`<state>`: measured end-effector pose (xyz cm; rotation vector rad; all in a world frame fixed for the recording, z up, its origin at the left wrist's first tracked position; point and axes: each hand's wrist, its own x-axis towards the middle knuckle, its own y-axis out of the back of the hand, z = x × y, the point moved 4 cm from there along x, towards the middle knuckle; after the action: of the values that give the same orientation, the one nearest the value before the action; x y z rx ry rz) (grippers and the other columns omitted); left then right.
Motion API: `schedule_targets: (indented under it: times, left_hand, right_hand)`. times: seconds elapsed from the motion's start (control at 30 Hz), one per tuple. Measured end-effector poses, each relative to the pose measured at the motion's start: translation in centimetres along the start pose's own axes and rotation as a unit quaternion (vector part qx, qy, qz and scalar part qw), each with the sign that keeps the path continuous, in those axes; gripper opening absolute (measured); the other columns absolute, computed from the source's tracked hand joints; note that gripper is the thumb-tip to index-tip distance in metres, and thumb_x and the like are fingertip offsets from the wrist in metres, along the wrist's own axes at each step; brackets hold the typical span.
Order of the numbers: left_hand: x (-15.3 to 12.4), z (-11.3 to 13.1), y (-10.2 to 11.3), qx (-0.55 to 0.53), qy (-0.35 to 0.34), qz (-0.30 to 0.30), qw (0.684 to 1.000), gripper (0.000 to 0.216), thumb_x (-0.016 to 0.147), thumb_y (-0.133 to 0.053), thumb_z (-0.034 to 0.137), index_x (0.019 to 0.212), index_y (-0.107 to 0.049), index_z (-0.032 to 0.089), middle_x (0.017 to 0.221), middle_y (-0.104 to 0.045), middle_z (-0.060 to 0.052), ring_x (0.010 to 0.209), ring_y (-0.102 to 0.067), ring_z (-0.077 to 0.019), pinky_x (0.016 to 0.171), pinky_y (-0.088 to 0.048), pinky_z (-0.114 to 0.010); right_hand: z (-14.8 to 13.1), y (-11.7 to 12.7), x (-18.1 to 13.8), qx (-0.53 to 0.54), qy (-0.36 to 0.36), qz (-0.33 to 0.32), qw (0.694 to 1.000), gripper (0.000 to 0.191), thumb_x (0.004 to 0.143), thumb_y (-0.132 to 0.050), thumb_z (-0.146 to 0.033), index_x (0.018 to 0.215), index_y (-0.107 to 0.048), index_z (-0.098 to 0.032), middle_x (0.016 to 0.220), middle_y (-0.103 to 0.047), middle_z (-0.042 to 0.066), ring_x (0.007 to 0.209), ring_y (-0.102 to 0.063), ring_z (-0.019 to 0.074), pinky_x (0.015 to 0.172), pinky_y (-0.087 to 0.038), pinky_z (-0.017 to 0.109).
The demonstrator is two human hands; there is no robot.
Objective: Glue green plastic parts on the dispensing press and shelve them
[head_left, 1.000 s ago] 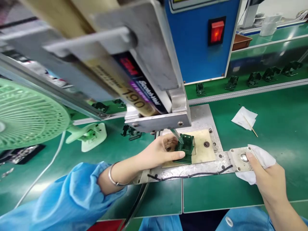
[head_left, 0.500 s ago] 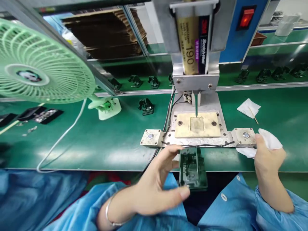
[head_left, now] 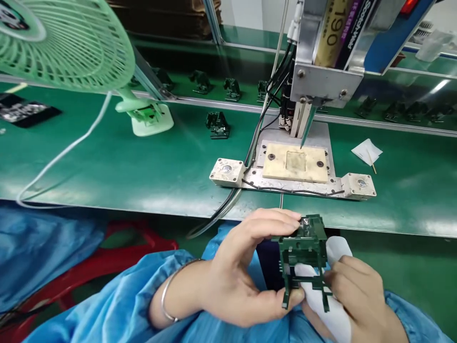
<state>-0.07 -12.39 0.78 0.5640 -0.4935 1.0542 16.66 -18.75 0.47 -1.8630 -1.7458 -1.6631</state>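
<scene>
Between thumb and fingers, my left hand (head_left: 246,267) grips a dark green plastic housing (head_left: 303,250) with open legs, held in front of the bench edge. My right hand (head_left: 360,295) is closed on a white wipe (head_left: 337,319), which is pressed near the housing's right and lower side. Beyond them on the bench stands a glue dispenser with a thin nozzle (head_left: 308,127) over a cream fixture block (head_left: 276,169). A button box sits at each end of its base, one at left (head_left: 227,172) and one at right (head_left: 359,186).
A green fan (head_left: 85,47) stands at the left, its white cord (head_left: 64,157) trailing over the bench (head_left: 171,176). Another green housing (head_left: 217,125) lies left of the dispenser, with several more behind the rail. A folded white wipe (head_left: 366,151) with a stick lies at the right.
The green housing has been turned over in my left hand. My right hand has left the right button box and brought the wipe to the housing. The view has shifted.
</scene>
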Motion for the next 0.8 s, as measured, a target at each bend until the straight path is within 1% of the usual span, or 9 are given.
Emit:
schedule_targets:
  times: [0.07,0.13,0.2,0.3,0.4,0.47,0.57,0.67,0.8]
  left_hand:
    - [0.0,0.0,-0.1,0.002,-0.001,0.011,1.000,0.071,0.064,-0.084,0.015,0.128,-0.054,0.017,0.111,-0.064,-0.012,0.111,-0.064,-0.0288,0.100,-0.055,-0.043]
    - [0.0,0.1,0.0,0.008,-0.003,0.021,1.000,0.069,0.065,-0.083,0.016,0.127,-0.053,0.018,0.109,-0.063,-0.011,0.110,-0.064,-0.0283,0.099,-0.055,-0.043]
    - [0.0,0.0,0.2,0.020,0.001,0.032,0.999,0.066,0.067,-0.083,0.019,0.126,-0.053,0.019,0.107,-0.062,-0.010,0.108,-0.065,-0.0272,0.097,-0.057,-0.042]
    - [-0.1,-0.2,0.6,0.063,-0.012,0.073,0.995,0.064,0.068,-0.084,0.020,0.124,-0.054,0.019,0.106,-0.061,-0.009,0.108,-0.066,-0.0262,0.095,-0.058,-0.041]
    - [-0.3,-0.5,0.9,0.145,-0.056,0.132,0.979,0.063,0.068,-0.085,0.018,0.124,-0.055,0.019,0.105,-0.062,-0.007,0.104,-0.067,-0.0240,0.097,-0.058,-0.042]
    - [-0.5,-1.0,0.8,0.189,-0.078,0.158,0.966,0.055,0.073,-0.083,0.023,0.122,-0.058,0.021,0.104,-0.063,-0.006,0.101,-0.069,-0.0238,0.096,-0.059,-0.045]
    - [-0.7,-1.9,0.7,0.243,-0.089,0.167,0.951,0.043,0.081,-0.077,0.029,0.121,-0.060,0.027,0.104,-0.064,-0.005,0.106,-0.069,-0.0263,0.093,-0.060,-0.048]
    - [-1.0,-2.6,0.9,0.281,-0.099,0.152,0.942,0.047,0.085,-0.072,0.024,0.129,-0.058,0.027,0.110,-0.064,-0.006,0.116,-0.065,-0.0278,0.096,-0.060,-0.048]
    - [-1.0,-3.2,1.2,0.304,-0.091,0.141,0.938,0.058,0.084,-0.072,0.017,0.139,-0.054,0.024,0.114,-0.064,-0.009,0.121,-0.063,-0.0297,0.096,-0.060,-0.047]
  right_hand:
    - [-0.4,-0.8,0.2,-0.021,0.031,0.004,0.999,0.030,0.085,-0.047,0.002,0.065,-0.044,-0.020,0.055,-0.043,-0.003,0.051,-0.033,0.0108,0.049,-0.023,0.031]
    - [-0.7,-1.4,0.2,-0.037,0.061,-0.013,0.997,0.030,0.082,-0.043,0.005,0.065,-0.044,-0.020,0.056,-0.044,-0.002,0.051,-0.035,0.0122,0.049,-0.022,0.032]
    - [-0.8,-1.3,0.4,-0.029,0.023,0.003,0.999,0.029,0.082,-0.044,0.003,0.067,-0.043,-0.021,0.056,-0.044,-0.002,0.050,-0.035,0.0127,0.048,-0.023,0.032]
    - [-1.1,-1.1,0.7,0.003,-0.065,0.004,0.998,0.025,0.084,-0.054,-0.003,0.071,-0.044,-0.022,0.053,-0.041,-0.006,0.046,-0.033,0.0107,0.046,-0.026,0.029]
    - [-1.6,-1.1,1.1,-0.027,-0.105,0.058,0.992,0.016,0.088,-0.058,-0.014,0.077,-0.049,-0.023,0.052,-0.038,-0.007,0.042,-0.033,0.0105,0.044,-0.031,0.028]
    - [-1.5,-1.6,1.5,-0.062,-0.134,0.083,0.986,0.014,0.091,-0.057,-0.022,0.078,-0.052,-0.022,0.054,-0.040,-0.005,0.043,-0.038,0.0125,0.044,-0.036,0.030]
    - [-1.1,-3.4,2.4,-0.103,-0.109,0.022,0.988,0.007,0.091,-0.057,-0.023,0.088,-0.059,-0.017,0.061,-0.053,0.001,0.046,-0.049,0.0166,0.043,-0.040,0.033]
    - [-0.3,-4.4,3.0,-0.120,-0.086,0.004,0.989,0.022,0.091,-0.051,-0.023,0.104,-0.061,-0.009,0.068,-0.063,0.007,0.045,-0.054,0.0179,0.040,-0.042,0.032]
    - [1.0,-5.8,2.5,-0.064,-0.102,0.033,0.992,0.037,0.092,-0.049,-0.034,0.117,-0.061,-0.010,0.077,-0.069,0.009,0.052,-0.063,0.0185,0.046,-0.052,0.028]
